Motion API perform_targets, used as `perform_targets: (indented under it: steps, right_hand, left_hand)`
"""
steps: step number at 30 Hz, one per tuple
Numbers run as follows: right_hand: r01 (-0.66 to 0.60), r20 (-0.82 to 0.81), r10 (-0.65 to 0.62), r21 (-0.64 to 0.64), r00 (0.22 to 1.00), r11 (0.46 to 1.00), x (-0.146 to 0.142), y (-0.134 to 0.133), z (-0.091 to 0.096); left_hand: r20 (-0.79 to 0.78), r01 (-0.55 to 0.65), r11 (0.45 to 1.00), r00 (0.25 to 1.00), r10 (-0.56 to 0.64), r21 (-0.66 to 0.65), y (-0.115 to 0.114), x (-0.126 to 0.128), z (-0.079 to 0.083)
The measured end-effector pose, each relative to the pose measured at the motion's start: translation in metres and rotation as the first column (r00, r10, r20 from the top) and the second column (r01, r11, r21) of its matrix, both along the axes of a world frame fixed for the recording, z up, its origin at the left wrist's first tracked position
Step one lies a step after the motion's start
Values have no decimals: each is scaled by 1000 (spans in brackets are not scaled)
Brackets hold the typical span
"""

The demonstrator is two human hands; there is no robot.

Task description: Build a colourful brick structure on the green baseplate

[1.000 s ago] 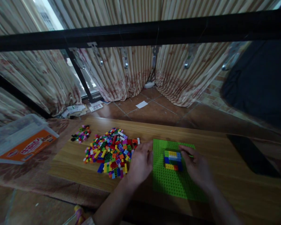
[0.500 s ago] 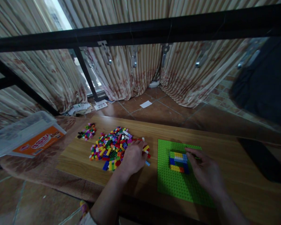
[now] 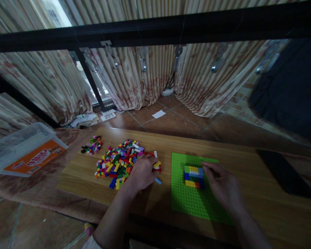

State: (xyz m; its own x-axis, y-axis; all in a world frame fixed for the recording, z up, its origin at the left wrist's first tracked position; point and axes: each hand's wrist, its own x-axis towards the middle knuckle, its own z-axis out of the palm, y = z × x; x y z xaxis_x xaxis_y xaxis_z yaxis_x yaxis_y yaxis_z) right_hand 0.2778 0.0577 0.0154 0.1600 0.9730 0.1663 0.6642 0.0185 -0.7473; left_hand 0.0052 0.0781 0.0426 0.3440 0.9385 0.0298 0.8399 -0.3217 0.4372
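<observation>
My left hand (image 3: pixel 142 172) rests over the right side of a loose pile of colourful toy building bricks (image 3: pixel 119 159). Its fingers bend down among them, and the fingertips are hidden. Close to its thumb side lie a yellow brick (image 3: pixel 157 164) and a light blue brick (image 3: pixel 158 181). On a green studded baseplate (image 3: pixel 184 204) sits a small block of joined bricks (image 3: pixel 194 177) in yellow, blue, white, green and orange. At the block's right edge, my right hand (image 3: pixel 223 181) has thumb and forefinger pinched together; whatever is between them is hidden.
A smaller heap of bricks (image 3: pixel 93 145) lies at the left end of the wooden table (image 3: pixel 155 138). Beyond that end stands a clear plastic box (image 3: pixel 28 152) with an orange label. A dark flat object (image 3: pixel 282 171) lies at the right. A black rail (image 3: pixel 155 31) crosses above.
The whole view has shifted slightly, so things appear a little further left. Both hands keep nearly the same places, the left at the pile and the right beside the joined bricks.
</observation>
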Motion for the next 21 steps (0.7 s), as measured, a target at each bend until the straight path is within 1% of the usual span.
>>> perform_targets:
  steps: [3, 6, 8, 9, 14, 21]
  right_hand:
    - [4, -14, -4, 3, 1000, 1000, 0, -1, 1]
    - [7, -19, -7, 14, 1000, 1000, 0, -1, 1]
    - [5, -23, -5, 25, 1000, 1000, 0, -1, 1]
    - [4, -30, -3, 34, 1000, 999, 0, -2, 0]
    - [-6, -69, 12, 82, 998, 997, -5, -3, 0]
    - [-25, -73, 32, 99, 997, 995, -9, -3, -1]
  left_hand:
    - [37, -27, 1000, 999, 26, 14, 3, -8, -2]
    - [70, -123, 992, 990, 122, 20, 6, -18, -3]
    - [78, -160, 987, 984, 158, 11, 6, -23, -1]
    - [81, -160, 987, 984, 159, 2, 6, -25, 0]
    - [58, -66, 997, 996, 68, -37, 1, -27, 1]
    - [-44, -89, 996, 995, 90, 19, 0, -12, -3]
